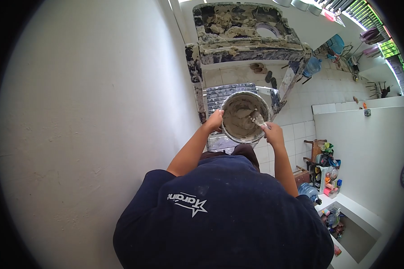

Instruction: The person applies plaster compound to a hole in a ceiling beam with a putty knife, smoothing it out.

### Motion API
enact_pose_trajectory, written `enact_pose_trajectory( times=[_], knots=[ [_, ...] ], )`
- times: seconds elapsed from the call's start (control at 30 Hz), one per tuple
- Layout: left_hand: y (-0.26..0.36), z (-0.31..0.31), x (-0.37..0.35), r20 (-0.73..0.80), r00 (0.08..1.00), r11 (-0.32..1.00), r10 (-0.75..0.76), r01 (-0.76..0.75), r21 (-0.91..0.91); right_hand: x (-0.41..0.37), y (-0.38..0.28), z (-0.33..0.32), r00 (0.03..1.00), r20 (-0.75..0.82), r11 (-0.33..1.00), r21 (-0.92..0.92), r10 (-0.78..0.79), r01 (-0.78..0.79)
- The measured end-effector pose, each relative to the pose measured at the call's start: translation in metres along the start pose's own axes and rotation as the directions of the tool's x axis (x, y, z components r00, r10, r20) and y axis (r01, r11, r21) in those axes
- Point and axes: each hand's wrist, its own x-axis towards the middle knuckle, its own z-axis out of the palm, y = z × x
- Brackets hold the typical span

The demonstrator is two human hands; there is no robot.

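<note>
Grey plaster (pixel 239 119) coats the inside of the bucket (pixel 245 93) that we hold out in front of us, over the steps of a ladder (pixel 242 42). Our left hand (pixel 214 121) has its grip closed on the bucket's left rim, with the fingers curled over the edge. Our right hand (pixel 273 133) is at the right rim, its grip wrapped round the handle of a scraper (pixel 257 119). The scraper's blade reaches over the rim and rests in the plaster.

Both of our bare forearms run up from the navy shirt (pixel 224 215) to the bucket. The ladder's rails and top platform are caked and spattered with the same grey and white stuff.

A plain white wall (pixel 98 112) fills the left side, close beside the ladder. Far below lies a pale tiled floor (pixel 318 89), with a pair of sandals (pixel 258 67) and a blue water bottle (pixel 313 66) near the ladder's feet. At the lower right a small shelf (pixel 324 167) holds coloured bottles and boxes.
</note>
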Motion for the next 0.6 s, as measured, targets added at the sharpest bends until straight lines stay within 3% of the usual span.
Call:
enact_pose_trajectory(
  times=[0.07,0.1,0.2,0.27,0.33,0.43,0.6],
  knots=[
    [-0.002,0.0,0.001,0.002,1.0,1.0,0.002,-0.002,0.001,-0.012,-0.016,-0.006,0.904,-0.314,0.92,-0.351,-0.291,0.174],
    [-0.006,-0.002,0.006,0.012,1.0,1.0,0.006,-0.006,0.003,-0.019,-0.033,-0.01,0.95,-0.271,0.917,-0.398,-0.152,0.033],
    [-0.008,-0.005,0.008,0.036,0.999,1.0,0.0,0.0,-0.009,-0.009,-0.037,0.02,0.94,-0.221,0.853,-0.509,-0.26,0.116],
    [-0.003,-0.001,0.002,0.041,0.999,1.0,0.002,-0.001,-0.015,-0.006,-0.03,0.051,0.984,0.003,0.763,-0.631,-0.177,0.139],
    [0.006,0.0,-0.008,0.023,1.0,1.0,0.013,-0.013,-0.009,-0.01,-0.029,0.073,0.986,0.075,0.712,-0.683,-0.152,0.162],
    [-0.002,-0.002,0.003,0.032,0.999,0.999,-0.015,0.016,-0.036,-0.017,-0.037,0.057,0.954,0.3,0.617,-0.748,-0.014,0.244],
    [0.004,0.0,-0.001,-0.008,1.0,1.0,0.005,-0.005,-0.014,-0.018,-0.075,-0.01,0.972,0.229,0.806,-0.565,-0.053,0.177]
  ],
)
